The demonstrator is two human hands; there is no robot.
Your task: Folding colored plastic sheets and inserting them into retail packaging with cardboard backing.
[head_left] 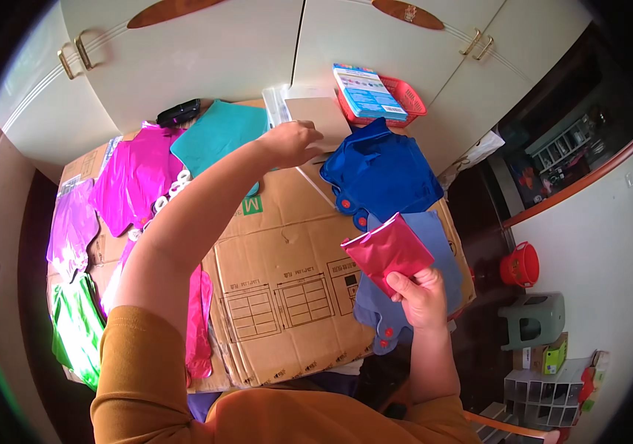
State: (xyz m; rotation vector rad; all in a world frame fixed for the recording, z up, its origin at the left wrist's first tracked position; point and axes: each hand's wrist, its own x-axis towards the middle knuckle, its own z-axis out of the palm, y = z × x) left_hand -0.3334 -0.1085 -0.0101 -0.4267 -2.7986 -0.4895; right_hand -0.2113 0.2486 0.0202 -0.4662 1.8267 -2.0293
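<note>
My right hand [418, 296] grips a folded, shiny pink-red packet [389, 254], thumb on top, held over the right side of the cardboard-covered table. My left arm stretches across the cardboard [279, 251] to the far side. There my left hand [292, 144] has its fingers curled at the near edge of a tan rectangular piece [318, 111]; what lies within the fingers is hidden. Clear plastic sleeves [277, 106] lie beside that piece. Right of the left hand is a crumpled dark blue shiny piece [386, 174]; below it a grey-blue piece [435, 251] lies partly under the packet.
A red basket [407, 98] with blue-and-white packs [370, 95] stands at the back against the white cabinets [205, 59]. Teal [220, 137], magenta [135, 174], lilac [72, 222] and green [78, 325] shiny pieces cover the left side. A grey stool [534, 318] stands at right.
</note>
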